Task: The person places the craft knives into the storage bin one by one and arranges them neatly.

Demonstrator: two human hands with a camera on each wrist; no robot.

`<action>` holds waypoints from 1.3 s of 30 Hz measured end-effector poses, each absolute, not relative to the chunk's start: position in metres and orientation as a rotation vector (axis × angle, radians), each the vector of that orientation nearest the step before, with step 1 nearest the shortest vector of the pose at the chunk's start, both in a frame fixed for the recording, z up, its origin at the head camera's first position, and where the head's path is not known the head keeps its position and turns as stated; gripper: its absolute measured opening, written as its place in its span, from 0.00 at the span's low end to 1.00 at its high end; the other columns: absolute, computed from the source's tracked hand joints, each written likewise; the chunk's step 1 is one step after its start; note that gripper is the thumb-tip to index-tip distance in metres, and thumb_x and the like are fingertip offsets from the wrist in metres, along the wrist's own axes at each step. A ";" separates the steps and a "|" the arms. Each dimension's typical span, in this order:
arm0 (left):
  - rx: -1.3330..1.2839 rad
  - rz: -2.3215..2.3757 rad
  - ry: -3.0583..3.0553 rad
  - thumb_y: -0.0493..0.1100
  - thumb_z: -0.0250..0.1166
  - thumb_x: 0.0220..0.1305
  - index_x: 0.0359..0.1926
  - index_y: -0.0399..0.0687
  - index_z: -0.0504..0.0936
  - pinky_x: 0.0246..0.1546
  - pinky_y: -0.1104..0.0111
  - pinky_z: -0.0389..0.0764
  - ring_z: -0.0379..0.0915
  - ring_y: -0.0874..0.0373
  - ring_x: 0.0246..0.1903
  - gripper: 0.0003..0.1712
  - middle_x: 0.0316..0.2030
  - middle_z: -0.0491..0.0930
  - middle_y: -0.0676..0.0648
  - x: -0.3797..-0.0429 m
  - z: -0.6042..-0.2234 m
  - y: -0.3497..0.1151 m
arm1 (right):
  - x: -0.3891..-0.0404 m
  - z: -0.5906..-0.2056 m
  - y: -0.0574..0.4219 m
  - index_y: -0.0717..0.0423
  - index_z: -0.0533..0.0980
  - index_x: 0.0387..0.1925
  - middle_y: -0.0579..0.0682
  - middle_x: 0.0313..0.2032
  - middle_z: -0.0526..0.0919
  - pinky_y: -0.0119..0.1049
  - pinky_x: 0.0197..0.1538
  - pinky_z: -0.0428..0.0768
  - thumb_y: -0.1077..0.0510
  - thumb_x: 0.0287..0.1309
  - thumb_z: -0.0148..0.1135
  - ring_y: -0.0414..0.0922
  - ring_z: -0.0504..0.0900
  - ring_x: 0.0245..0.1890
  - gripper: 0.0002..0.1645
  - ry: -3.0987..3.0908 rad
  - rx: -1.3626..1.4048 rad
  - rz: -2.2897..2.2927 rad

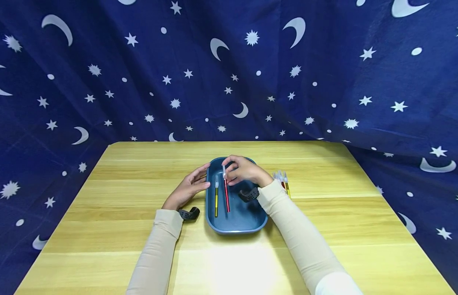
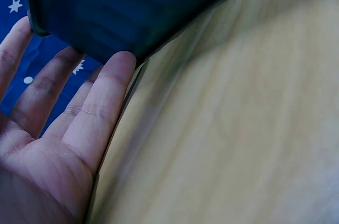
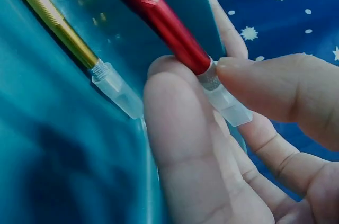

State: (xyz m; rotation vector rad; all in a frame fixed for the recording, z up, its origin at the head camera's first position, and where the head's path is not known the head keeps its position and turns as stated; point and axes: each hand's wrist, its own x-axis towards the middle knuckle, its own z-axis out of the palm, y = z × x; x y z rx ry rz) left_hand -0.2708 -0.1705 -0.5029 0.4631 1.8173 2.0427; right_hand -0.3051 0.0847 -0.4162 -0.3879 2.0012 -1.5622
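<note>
My right hand (image 1: 244, 170) pinches a red craft knife (image 3: 175, 36) near its knurled metal collar, between thumb and fingers. A translucent cap covers the blade end, and the handle slants down into the blue tray (image 1: 236, 226). Left of it in the tray lies a gold craft knife (image 1: 216, 200), also capped, as the right wrist view shows up close. My left hand (image 1: 188, 188) is at the tray's left side, fingers extended; in the left wrist view its fingertips (image 2: 121, 64) touch the tray's outer wall.
Several more capped craft knives (image 1: 284, 180), some red and some gold, lie on the wooden table (image 1: 140, 172) right of the tray, partly hidden by my right forearm. Behind the table hangs a dark blue curtain (image 1: 199, 106) with white moons and stars.
</note>
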 end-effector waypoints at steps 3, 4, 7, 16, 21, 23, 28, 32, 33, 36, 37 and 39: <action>0.466 2.043 1.811 0.31 0.60 0.80 0.88 0.49 0.54 0.68 0.63 0.78 0.56 0.35 0.79 0.43 0.82 0.57 0.35 -0.271 -0.503 -0.170 | -0.307 -0.418 0.081 0.71 0.68 0.63 0.54 0.36 0.82 0.45 0.45 0.92 0.77 0.66 0.60 0.43 0.87 0.31 0.25 1.986 -0.348 -1.541; 0.466 2.044 1.809 0.31 0.60 0.80 0.88 0.49 0.53 0.68 0.63 0.78 0.56 0.35 0.79 0.43 0.82 0.57 0.35 -0.271 -0.503 -0.170 | -0.308 -0.419 0.080 0.71 0.68 0.63 0.54 0.35 0.82 0.43 0.44 0.92 0.77 0.65 0.60 0.43 0.87 0.30 0.25 1.984 -0.334 -1.535; 0.463 2.044 1.809 0.31 0.60 0.80 0.88 0.49 0.54 0.67 0.64 0.78 0.57 0.35 0.79 0.43 0.82 0.57 0.34 -0.271 -0.503 -0.170 | -0.310 -0.422 0.075 0.70 0.69 0.61 0.55 0.33 0.84 0.39 0.40 0.91 0.77 0.65 0.61 0.43 0.86 0.28 0.25 1.986 -0.294 -1.506; 0.472 2.050 1.799 0.33 0.61 0.80 0.88 0.48 0.53 0.67 0.65 0.78 0.54 0.34 0.80 0.44 0.82 0.55 0.33 -0.273 -0.505 -0.171 | -0.310 -0.429 0.058 0.69 0.68 0.60 0.55 0.25 0.82 0.35 0.36 0.90 0.79 0.64 0.62 0.43 0.84 0.24 0.25 2.030 -0.175 -1.394; 0.468 2.051 1.797 0.32 0.61 0.80 0.88 0.48 0.53 0.66 0.66 0.78 0.54 0.34 0.80 0.44 0.82 0.55 0.33 -0.272 -0.505 -0.170 | -0.310 -0.434 0.055 0.67 0.70 0.58 0.55 0.26 0.82 0.34 0.33 0.89 0.78 0.66 0.64 0.43 0.84 0.23 0.23 2.084 -0.150 -1.337; 0.468 2.054 1.794 0.32 0.61 0.79 0.88 0.47 0.53 0.66 0.66 0.78 0.54 0.33 0.80 0.44 0.82 0.55 0.33 -0.273 -0.505 -0.170 | -0.310 -0.435 0.054 0.67 0.70 0.57 0.55 0.26 0.82 0.34 0.33 0.89 0.77 0.65 0.65 0.43 0.84 0.24 0.22 2.104 -0.147 -1.324; 0.469 2.054 1.794 0.33 0.63 0.78 0.88 0.47 0.53 0.67 0.66 0.78 0.53 0.33 0.80 0.44 0.82 0.55 0.32 -0.273 -0.504 -0.171 | -0.309 -0.434 0.052 0.69 0.73 0.58 0.56 0.28 0.83 0.36 0.35 0.90 0.78 0.63 0.68 0.43 0.84 0.24 0.23 2.129 -0.142 -1.329; 0.472 2.052 1.795 0.33 0.62 0.78 0.88 0.47 0.53 0.68 0.65 0.77 0.52 0.33 0.81 0.44 0.82 0.54 0.32 -0.273 -0.504 -0.171 | -0.309 -0.434 0.051 0.70 0.75 0.59 0.57 0.30 0.86 0.37 0.38 0.91 0.75 0.65 0.68 0.43 0.85 0.26 0.22 2.144 -0.146 -1.312; 0.472 2.051 1.795 0.33 0.62 0.79 0.88 0.47 0.53 0.68 0.65 0.77 0.52 0.33 0.81 0.44 0.82 0.54 0.32 -0.273 -0.504 -0.171 | -0.309 -0.435 0.051 0.70 0.75 0.60 0.57 0.30 0.86 0.38 0.38 0.91 0.74 0.66 0.68 0.44 0.85 0.26 0.22 2.144 -0.147 -1.309; 0.475 2.054 1.792 0.33 0.62 0.79 0.88 0.47 0.53 0.68 0.64 0.77 0.52 0.34 0.80 0.44 0.82 0.54 0.33 -0.273 -0.505 -0.171 | -0.309 -0.432 0.052 0.71 0.75 0.62 0.57 0.30 0.85 0.38 0.39 0.91 0.71 0.70 0.65 0.44 0.85 0.27 0.21 2.151 -0.147 -1.296; 0.474 2.056 1.791 0.33 0.62 0.79 0.88 0.47 0.53 0.68 0.64 0.77 0.53 0.34 0.80 0.44 0.82 0.55 0.33 -0.273 -0.505 -0.172 | -0.309 -0.431 0.052 0.71 0.75 0.62 0.57 0.30 0.84 0.39 0.39 0.91 0.70 0.71 0.64 0.45 0.85 0.27 0.21 2.152 -0.147 -1.294; 0.472 2.057 1.795 0.32 0.62 0.79 0.88 0.48 0.54 0.68 0.64 0.77 0.54 0.34 0.80 0.44 0.82 0.55 0.33 -0.273 -0.505 -0.172 | -0.308 -0.428 0.053 0.71 0.74 0.63 0.57 0.31 0.84 0.39 0.39 0.91 0.69 0.72 0.64 0.45 0.85 0.27 0.21 2.159 -0.155 -1.293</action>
